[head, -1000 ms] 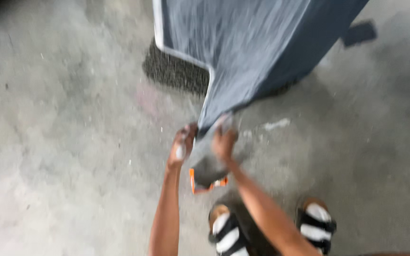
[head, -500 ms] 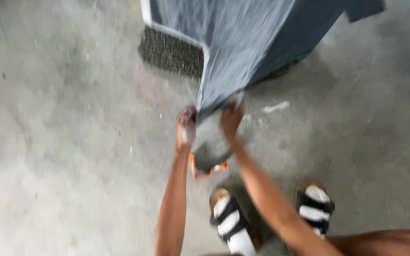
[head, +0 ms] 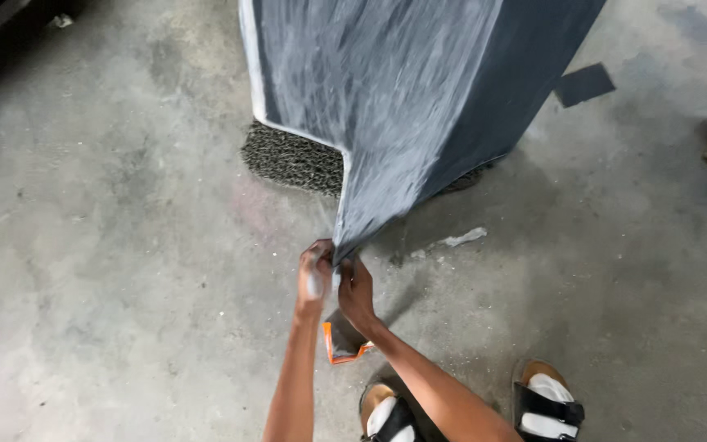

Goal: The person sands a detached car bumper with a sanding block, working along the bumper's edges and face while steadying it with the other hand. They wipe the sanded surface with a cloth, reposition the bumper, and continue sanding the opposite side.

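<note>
A large dark grey sheet [head: 394, 106] with a pale edge stands tilted off the concrete floor, chalky streaks on its face. Its lowest corner comes to a point where both hands meet. My left hand [head: 316, 274] is closed on that corner from the left. My right hand [head: 356, 293] pinches the same corner from the right. A small grey piece with an orange edge [head: 342, 342] lies on the floor just below the hands.
A rough dark mat [head: 288, 160] lies on the floor under the sheet. A white scrap [head: 461, 238] and a dark square patch [head: 584, 84] lie to the right. My feet in black-strapped sandals [head: 548, 405] stand at the bottom.
The sheet has been pulled up and looms larger in view. Both hands stay clamped on its bottom corner.
</note>
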